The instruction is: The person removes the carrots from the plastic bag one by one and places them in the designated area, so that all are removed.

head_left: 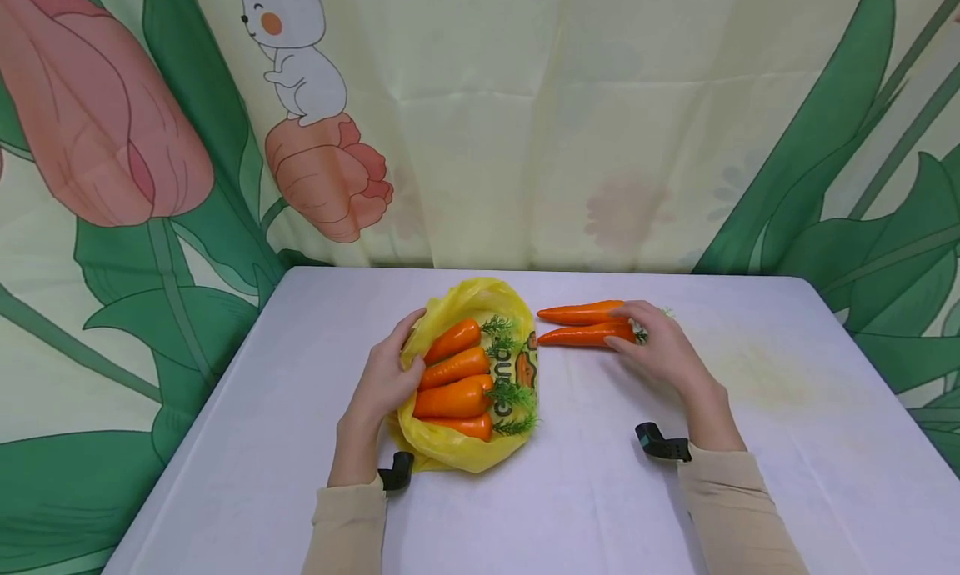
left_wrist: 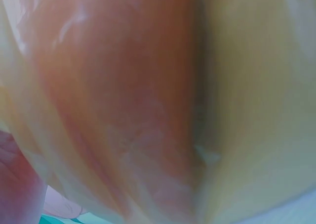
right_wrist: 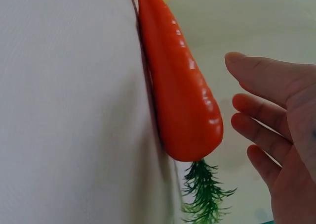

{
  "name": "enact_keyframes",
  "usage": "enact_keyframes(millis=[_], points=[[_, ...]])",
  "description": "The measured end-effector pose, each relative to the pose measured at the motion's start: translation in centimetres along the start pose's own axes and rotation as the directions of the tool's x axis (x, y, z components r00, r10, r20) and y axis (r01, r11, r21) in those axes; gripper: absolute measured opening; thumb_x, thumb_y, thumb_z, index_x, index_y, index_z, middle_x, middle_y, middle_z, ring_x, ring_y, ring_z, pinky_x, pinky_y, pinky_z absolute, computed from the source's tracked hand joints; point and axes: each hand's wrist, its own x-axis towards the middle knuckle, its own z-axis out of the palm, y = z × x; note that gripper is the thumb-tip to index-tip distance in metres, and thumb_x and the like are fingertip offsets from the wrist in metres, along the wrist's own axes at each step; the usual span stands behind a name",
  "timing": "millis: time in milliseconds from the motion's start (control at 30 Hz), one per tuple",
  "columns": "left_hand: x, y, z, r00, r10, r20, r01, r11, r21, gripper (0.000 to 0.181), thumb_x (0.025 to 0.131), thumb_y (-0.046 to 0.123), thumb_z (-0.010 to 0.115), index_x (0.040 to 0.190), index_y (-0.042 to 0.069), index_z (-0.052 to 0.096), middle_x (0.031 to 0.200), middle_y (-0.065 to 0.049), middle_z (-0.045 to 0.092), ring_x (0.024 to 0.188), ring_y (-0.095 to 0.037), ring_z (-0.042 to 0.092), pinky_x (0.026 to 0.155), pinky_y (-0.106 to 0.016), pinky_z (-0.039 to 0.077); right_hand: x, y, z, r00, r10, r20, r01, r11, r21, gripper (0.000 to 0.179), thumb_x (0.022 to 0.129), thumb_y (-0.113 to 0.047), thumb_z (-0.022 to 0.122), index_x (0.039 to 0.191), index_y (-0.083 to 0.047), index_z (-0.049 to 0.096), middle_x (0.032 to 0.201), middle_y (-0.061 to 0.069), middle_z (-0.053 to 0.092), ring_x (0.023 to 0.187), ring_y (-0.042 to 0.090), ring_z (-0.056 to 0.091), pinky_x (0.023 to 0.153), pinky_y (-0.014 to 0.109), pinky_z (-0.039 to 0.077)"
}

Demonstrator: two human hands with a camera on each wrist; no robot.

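Observation:
A yellow plastic bag (head_left: 472,454) with printed lettering lies with its mouth spread wide, and several orange carrots (head_left: 453,397) with feathery green tops rest inside it. My left hand (head_left: 386,375) holds the bag's left rim, thumb over the edge. The left wrist view is filled by blurred yellow plastic (left_wrist: 261,105) with orange showing through. Right of the bag, two more carrots (head_left: 581,335) lie side by side on the table. Over their leafy ends hovers my right hand (head_left: 660,350); in the right wrist view its spread fingers stand apart from the nearer carrot (right_wrist: 180,85).
A white cloth covers the table (head_left: 585,492). Behind it hangs a curtain (head_left: 480,142) printed with tulips, leaves and a white rabbit. Black wrist cameras (head_left: 663,443) sit at both cuffs, the left one close to the bag's lower edge.

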Motion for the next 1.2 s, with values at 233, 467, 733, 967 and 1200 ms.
enact_keyframes(millis=[233, 467, 733, 967, 1200], points=[[0.0, -0.1, -0.1, 1.000, -0.002, -0.002, 0.002, 1.000, 0.016, 0.068, 0.091, -0.001, 0.057, 0.155, 0.018, 0.041, 0.140, -0.011, 0.058, 0.120, -0.029, 0.057, 0.105, -0.051, 0.044, 0.5, -2.1, 0.3, 0.998, -0.060, -0.007, 0.061, 0.996, 0.059, 0.038, 0.092, -0.014, 0.074, 0.128, -0.003, 0.065, 0.134, 0.017, 0.058, 0.125, 0.039, 0.049, 0.105, 0.060, 0.039], [0.1, 0.0, -0.1, 1.000, 0.000, 0.002, 0.000, 1.000, 0.023, 0.068, 0.091, 0.000, 0.056, 0.154, 0.018, 0.041, 0.142, -0.011, 0.056, 0.122, -0.029, 0.056, 0.106, -0.050, 0.043, 0.9, -4.3, 1.3, 0.991, -0.137, 0.011, 0.135, 0.986, 0.098, 0.036, 0.092, -0.015, 0.075, 0.126, -0.005, 0.068, 0.129, 0.014, 0.061, 0.121, 0.036, 0.052, 0.101, 0.057, 0.042], [0.1, 0.0, 0.1, 1.000, 0.012, 0.003, -0.012, 1.000, 0.020, 0.069, 0.090, -0.001, 0.057, 0.154, 0.019, 0.041, 0.144, -0.009, 0.055, 0.122, -0.029, 0.056, 0.106, -0.050, 0.043, 1.3, -7.2, 2.3, 0.965, -0.264, -0.002, 0.263, 0.960, 0.092, 0.036, 0.089, -0.017, 0.078, 0.123, -0.006, 0.069, 0.129, 0.011, 0.061, 0.120, 0.032, 0.055, 0.100, 0.052, 0.046], [0.1, 0.2, 0.1, 1.000, -0.004, 0.009, 0.004, 1.000, 0.029, 0.068, 0.090, 0.000, 0.056, 0.155, 0.018, 0.041, 0.146, -0.009, 0.053, 0.125, -0.029, 0.054, 0.107, -0.051, 0.042, 1.9, -10.0, 3.2, 0.945, -0.324, 0.040, 0.319, 0.942, 0.106, 0.037, 0.090, -0.018, 0.078, 0.124, -0.008, 0.068, 0.133, 0.008, 0.060, 0.120, 0.029, 0.058, 0.100, 0.048, 0.048], [0.0, 0.3, 0.1, 1.000, -0.018, 0.014, 0.017, 0.999, 0.027, 0.069, 0.090, 0.000, 0.057, 0.154, 0.019, 0.041, 0.145, -0.009, 0.054, 0.123, -0.029, 0.055, 0.107, -0.050, 0.042, 2.3, -12.5, 4.3, 0.938, -0.327, 0.113, 0.317, 0.944, 0.093, 0.038, 0.092, -0.023, 0.076, 0.126, -0.010, 0.067, 0.132, 0.007, 0.060, 0.123, 0.027, 0.056, 0.102, 0.046, 0.047]])
